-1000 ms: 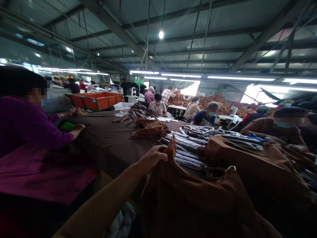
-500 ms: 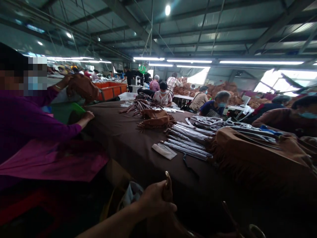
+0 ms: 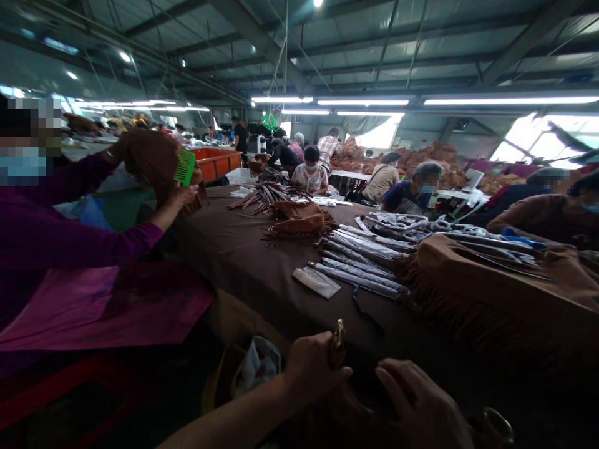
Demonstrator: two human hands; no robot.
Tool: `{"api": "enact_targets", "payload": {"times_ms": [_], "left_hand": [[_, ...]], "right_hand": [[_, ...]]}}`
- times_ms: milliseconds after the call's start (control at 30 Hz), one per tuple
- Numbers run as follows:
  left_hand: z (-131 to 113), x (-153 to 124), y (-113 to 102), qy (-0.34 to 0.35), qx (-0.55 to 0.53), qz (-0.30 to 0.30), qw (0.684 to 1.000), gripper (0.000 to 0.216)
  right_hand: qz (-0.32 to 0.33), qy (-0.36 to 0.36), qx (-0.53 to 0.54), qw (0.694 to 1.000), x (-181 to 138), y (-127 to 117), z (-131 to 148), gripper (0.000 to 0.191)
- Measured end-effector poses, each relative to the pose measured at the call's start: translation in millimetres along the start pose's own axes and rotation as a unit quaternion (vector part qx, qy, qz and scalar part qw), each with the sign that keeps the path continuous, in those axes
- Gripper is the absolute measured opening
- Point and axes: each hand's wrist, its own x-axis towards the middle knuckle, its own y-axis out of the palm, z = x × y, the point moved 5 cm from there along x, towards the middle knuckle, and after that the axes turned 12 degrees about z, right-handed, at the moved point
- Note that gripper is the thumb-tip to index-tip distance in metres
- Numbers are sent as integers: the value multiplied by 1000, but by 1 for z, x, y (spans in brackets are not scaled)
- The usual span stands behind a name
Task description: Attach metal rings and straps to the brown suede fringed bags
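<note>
My left hand is closed round the strap end of a brown suede bag, a brass ring sticking up above my fingers. Most of the bag hangs below the table edge, out of sight. My right hand rests on the bag's top with its fingers curled over it. A second brass ring shows at the bottom right. Just beyond my hands lie a flat packet and wrapped straps on the brown table.
A person in purple on my left combs a brown bag with a green comb. A fringed bag lies mid-table and a bag pile on the right. Other workers sit beyond; an orange bin stands behind.
The bag I held up over the table has dropped to the table's near edge. My right hand has come into view on it. The person in purple has lifted a bag and a comb.
</note>
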Motion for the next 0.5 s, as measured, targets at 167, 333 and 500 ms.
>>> {"api": "enact_targets", "payload": {"times_ms": [167, 333, 500], "left_hand": [[-2, -7, -2, 20, -24, 13, 999, 41], [-2, -13, -7, 27, -13, 26, 999, 47], [-17, -17, -21, 167, -122, -48, 977, 55]], "right_hand": [[18, -56, 161, 985, 53, 22, 48, 36], [63, -81, 215, 971, 68, 26, 59, 28], [55, -38, 291, 954, 69, 26, 46, 26]]}}
